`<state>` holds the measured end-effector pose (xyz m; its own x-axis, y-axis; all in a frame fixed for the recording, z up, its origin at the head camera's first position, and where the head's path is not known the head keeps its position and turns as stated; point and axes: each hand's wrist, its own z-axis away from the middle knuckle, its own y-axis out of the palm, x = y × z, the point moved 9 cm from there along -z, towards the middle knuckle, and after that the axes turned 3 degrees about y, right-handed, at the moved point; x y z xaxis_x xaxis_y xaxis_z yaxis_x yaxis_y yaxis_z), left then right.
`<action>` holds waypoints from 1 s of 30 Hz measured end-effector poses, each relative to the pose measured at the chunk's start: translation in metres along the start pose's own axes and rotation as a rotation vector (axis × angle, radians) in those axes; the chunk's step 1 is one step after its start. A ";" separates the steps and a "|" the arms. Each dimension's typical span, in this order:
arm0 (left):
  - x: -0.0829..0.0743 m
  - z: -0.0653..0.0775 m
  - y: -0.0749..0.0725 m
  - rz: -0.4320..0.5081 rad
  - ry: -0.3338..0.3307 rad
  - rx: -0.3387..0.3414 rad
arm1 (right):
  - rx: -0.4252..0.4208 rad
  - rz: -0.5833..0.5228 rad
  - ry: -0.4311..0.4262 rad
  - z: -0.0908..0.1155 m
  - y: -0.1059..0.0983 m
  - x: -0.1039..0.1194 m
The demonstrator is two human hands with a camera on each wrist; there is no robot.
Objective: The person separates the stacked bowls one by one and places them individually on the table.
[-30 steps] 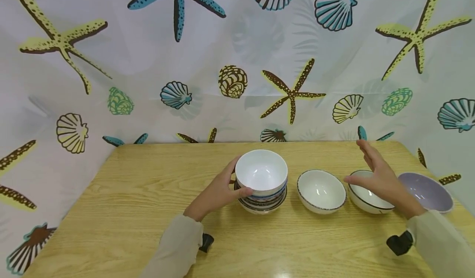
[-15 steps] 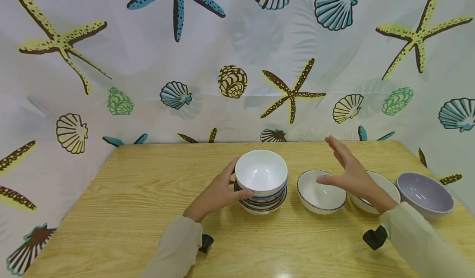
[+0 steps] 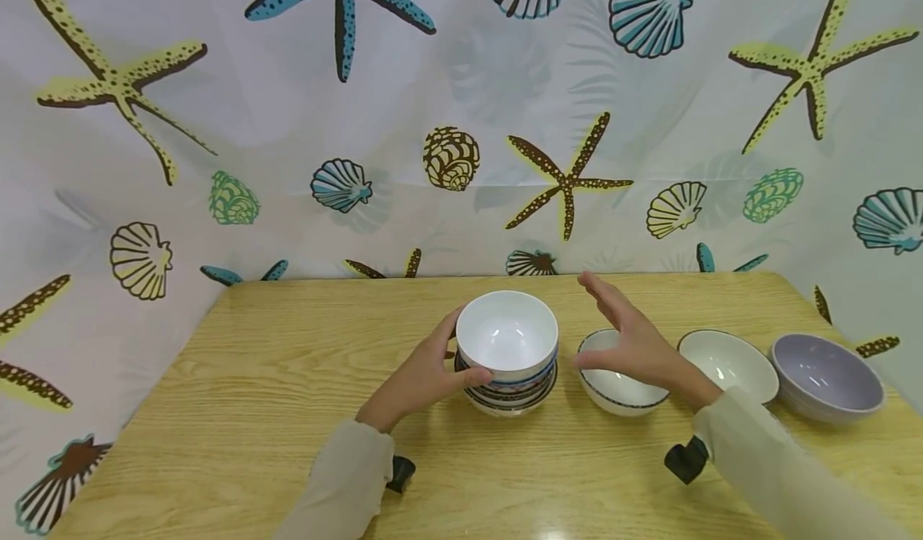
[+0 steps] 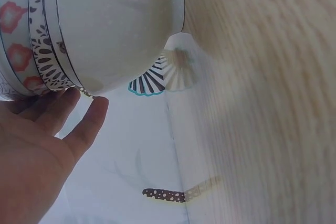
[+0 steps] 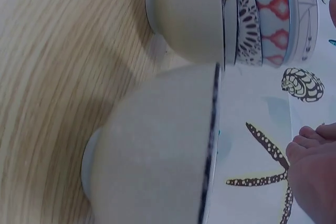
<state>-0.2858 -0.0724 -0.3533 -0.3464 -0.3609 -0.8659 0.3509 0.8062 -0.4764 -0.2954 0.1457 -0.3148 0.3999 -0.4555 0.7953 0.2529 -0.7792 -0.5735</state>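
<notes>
Left hand: set round the left side of the stack, thumb at the front, fingers along the flank and behind. We record it as holding.
Right hand: spread wide, thumb well apart from the fingers, above the middle bowl; it holds nothing.
Sleeves, pale, one pair: left sleeve and right sleeve, a black piece at each wrist.
Table, wood-grained; near edge out of our view.
Middle bowl: white, dark rim, upright, just right of the stack.
White bowl: dark rim, upright, farther toward the right edge.
Purple bowl: upright, last in the row, by the table's right edge.
Stack of bowls: upright, in line with the middle of the far edge and short of it; plain white inside on top, patterned bands between, cream bowl lowest. We cannot count the layers surely.
Handling: we judge all the bowls stiff, glazed, slick and chippable; one alone fairly light, the stack heavier and apt to shift. Best hold for one: thumb and fingers across opposite sides below the rim; for the stack, both hands low on the bottom bowl.
Cloth: white, shell and starfish print, beyond the far edge.
</notes>
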 end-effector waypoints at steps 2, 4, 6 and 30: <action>0.000 0.001 0.000 -0.002 0.002 -0.003 | 0.019 -0.007 -0.005 -0.002 0.007 0.003; 0.001 0.001 0.000 -0.002 0.004 -0.003 | 0.039 -0.015 -0.009 -0.005 0.013 0.005; 0.001 0.001 0.000 -0.004 0.005 -0.002 | 0.056 -0.021 -0.012 -0.007 0.019 0.008; 0.009 0.001 0.006 -0.017 0.004 0.013 | 0.121 -0.080 -0.044 -0.025 0.052 0.023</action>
<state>-0.2860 -0.0715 -0.3637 -0.3558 -0.3731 -0.8569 0.3562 0.7935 -0.4934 -0.2952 0.0838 -0.3209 0.4116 -0.3731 0.8315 0.3883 -0.7536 -0.5304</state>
